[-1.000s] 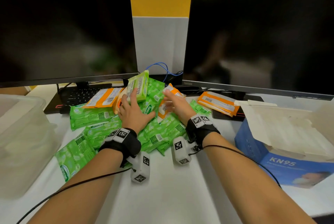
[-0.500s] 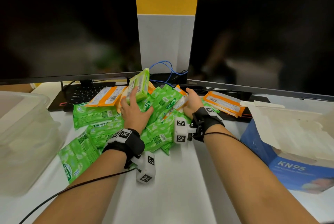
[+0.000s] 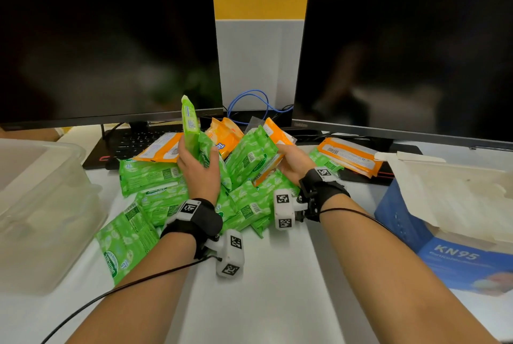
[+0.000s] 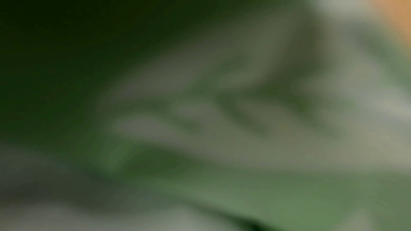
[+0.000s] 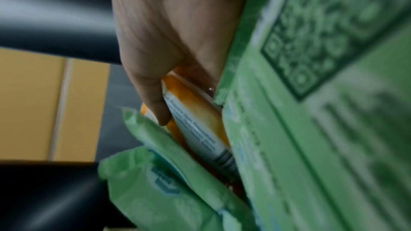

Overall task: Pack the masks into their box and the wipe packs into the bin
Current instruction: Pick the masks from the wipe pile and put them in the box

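Observation:
A heap of green wipe packs (image 3: 155, 199) and orange wipe packs (image 3: 349, 155) lies on the white desk between two monitors. My left hand (image 3: 198, 166) grips a few green packs (image 3: 190, 124), one standing upright above the heap. My right hand (image 3: 291, 160) grips a tilted bundle of green and orange packs (image 3: 255, 155); the right wrist view shows its fingers (image 5: 155, 94) curled round an orange pack (image 5: 195, 126) between green ones (image 5: 311, 129). The left wrist view is a green blur. The clear plastic bin (image 3: 41, 205) stands at the left, the open blue KN95 mask box (image 3: 449, 232) at the right.
Two dark monitors (image 3: 105, 38) stand close behind the heap, with a black keyboard (image 3: 130, 141) under the left one and blue cables (image 3: 249, 105) between them. Bare white desk (image 3: 277, 302) lies in front, between my forearms.
Both hands have closed on packs and lifted them from the heap. The left hand's green pack has turned upright; the right hand's bundle has risen and tilted.

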Action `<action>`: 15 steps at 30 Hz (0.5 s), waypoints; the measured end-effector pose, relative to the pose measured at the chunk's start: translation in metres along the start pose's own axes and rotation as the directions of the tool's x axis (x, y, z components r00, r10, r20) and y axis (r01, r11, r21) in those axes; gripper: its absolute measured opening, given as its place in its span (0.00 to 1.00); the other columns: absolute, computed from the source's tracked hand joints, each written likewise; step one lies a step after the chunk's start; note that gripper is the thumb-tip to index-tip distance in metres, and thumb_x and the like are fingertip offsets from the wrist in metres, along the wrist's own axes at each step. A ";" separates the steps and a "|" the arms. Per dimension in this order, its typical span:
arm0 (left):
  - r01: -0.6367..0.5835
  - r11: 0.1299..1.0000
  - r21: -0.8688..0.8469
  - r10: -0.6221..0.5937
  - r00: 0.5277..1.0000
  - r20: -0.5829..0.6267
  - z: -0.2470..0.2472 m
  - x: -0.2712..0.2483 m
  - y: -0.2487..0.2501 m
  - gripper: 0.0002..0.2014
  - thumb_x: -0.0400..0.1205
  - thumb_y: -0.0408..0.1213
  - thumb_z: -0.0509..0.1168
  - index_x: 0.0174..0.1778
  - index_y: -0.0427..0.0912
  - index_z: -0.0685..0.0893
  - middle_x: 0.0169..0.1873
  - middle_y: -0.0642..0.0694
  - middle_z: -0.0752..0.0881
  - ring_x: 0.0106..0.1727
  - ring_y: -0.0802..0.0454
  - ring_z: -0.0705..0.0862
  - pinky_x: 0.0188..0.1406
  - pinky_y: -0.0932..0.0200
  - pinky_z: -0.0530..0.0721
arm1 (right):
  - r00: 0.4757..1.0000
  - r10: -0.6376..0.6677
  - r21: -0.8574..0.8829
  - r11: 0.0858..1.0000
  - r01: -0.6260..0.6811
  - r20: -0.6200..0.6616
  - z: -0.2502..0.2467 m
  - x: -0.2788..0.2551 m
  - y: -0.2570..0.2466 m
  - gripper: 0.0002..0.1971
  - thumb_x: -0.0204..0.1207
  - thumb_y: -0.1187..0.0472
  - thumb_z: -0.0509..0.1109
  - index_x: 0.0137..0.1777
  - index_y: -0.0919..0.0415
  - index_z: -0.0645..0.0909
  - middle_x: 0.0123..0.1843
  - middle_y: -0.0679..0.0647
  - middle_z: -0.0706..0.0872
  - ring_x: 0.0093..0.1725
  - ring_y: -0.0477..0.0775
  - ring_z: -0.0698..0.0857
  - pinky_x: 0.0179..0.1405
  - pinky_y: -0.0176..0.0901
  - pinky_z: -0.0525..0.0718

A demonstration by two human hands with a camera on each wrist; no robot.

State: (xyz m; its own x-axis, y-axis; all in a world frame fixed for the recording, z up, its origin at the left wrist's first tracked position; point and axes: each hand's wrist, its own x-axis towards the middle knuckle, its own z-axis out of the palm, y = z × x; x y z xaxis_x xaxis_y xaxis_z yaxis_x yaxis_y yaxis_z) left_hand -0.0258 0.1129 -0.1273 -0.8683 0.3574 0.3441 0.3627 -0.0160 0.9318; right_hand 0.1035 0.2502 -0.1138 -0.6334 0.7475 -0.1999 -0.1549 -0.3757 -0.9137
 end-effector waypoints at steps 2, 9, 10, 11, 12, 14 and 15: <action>0.001 1.000 0.000 -0.001 1.000 0.004 -0.001 0.000 0.000 0.35 0.82 0.40 0.67 0.82 0.42 0.57 0.76 0.39 0.66 0.74 0.45 0.68 0.64 0.63 0.66 | 0.998 -0.047 -0.045 0.998 0.048 0.031 0.005 -0.008 -0.008 0.22 0.76 0.68 0.67 0.71 0.63 0.77 0.62 0.62 0.86 0.62 0.65 0.85 0.53 0.49 0.82; -0.089 0.990 0.108 0.074 0.987 0.142 -0.001 0.002 -0.004 0.33 0.79 0.40 0.70 0.78 0.43 0.64 0.74 0.39 0.69 0.74 0.44 0.69 0.69 0.58 0.68 | 0.895 -0.446 -0.072 0.893 0.445 0.003 0.012 -0.050 -0.057 0.15 0.76 0.60 0.70 0.63 0.57 0.82 0.59 0.59 0.86 0.58 0.58 0.85 0.56 0.60 0.83; -0.089 0.991 0.101 0.072 0.984 0.161 -0.002 0.003 -0.005 0.32 0.78 0.40 0.71 0.76 0.43 0.66 0.72 0.39 0.71 0.73 0.44 0.70 0.71 0.53 0.71 | 0.869 -0.492 -0.110 0.868 0.484 -0.057 0.007 -0.056 -0.060 0.14 0.77 0.60 0.69 0.62 0.55 0.82 0.60 0.57 0.86 0.58 0.57 0.85 0.56 0.60 0.84; -0.094 0.992 0.089 0.076 0.979 0.189 -0.002 0.003 -0.006 0.32 0.76 0.40 0.72 0.74 0.43 0.67 0.70 0.40 0.73 0.71 0.43 0.73 0.71 0.47 0.74 | 0.841 -0.533 -0.143 0.843 0.518 -0.095 0.000 -0.061 -0.061 0.14 0.77 0.58 0.69 0.62 0.52 0.82 0.61 0.56 0.86 0.60 0.57 0.85 0.57 0.60 0.85; -0.106 0.991 0.086 0.085 0.971 0.224 -0.002 0.004 -0.005 0.31 0.75 0.39 0.74 0.72 0.43 0.68 0.68 0.40 0.75 0.70 0.42 0.74 0.69 0.42 0.76 | 0.813 -0.567 -0.166 0.821 0.546 -0.130 -0.006 -0.068 -0.064 0.13 0.77 0.57 0.68 0.61 0.50 0.82 0.62 0.56 0.86 0.61 0.58 0.85 0.58 0.60 0.86; -0.147 0.969 0.200 0.082 0.950 0.302 0.000 0.001 0.002 0.31 0.73 0.39 0.74 0.70 0.43 0.69 0.66 0.42 0.78 0.69 0.41 0.76 0.68 0.39 0.74 | 0.773 -0.600 -0.161 0.800 0.578 -0.207 -0.015 -0.080 -0.067 0.12 0.78 0.57 0.66 0.60 0.48 0.81 0.63 0.55 0.85 0.63 0.57 0.84 0.61 0.61 0.85; -0.188 0.931 0.312 0.074 0.936 0.344 0.003 -0.003 0.008 0.29 0.73 0.40 0.73 0.69 0.44 0.70 0.65 0.43 0.79 0.68 0.41 0.77 0.71 0.37 0.70 | 0.761 -0.603 -0.155 0.798 0.583 -0.241 -0.018 -0.086 -0.068 0.12 0.80 0.59 0.65 0.61 0.47 0.80 0.64 0.55 0.84 0.64 0.56 0.83 0.63 0.61 0.83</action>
State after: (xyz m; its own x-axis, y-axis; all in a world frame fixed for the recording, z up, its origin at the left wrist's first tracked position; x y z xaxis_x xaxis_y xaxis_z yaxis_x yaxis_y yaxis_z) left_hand -0.0189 0.1143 -0.1214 -0.6695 0.6546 0.3510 0.6067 0.2093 0.7669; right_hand 0.1816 0.2214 -0.0412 -0.2063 0.9270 0.3133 -0.3752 0.2208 -0.9003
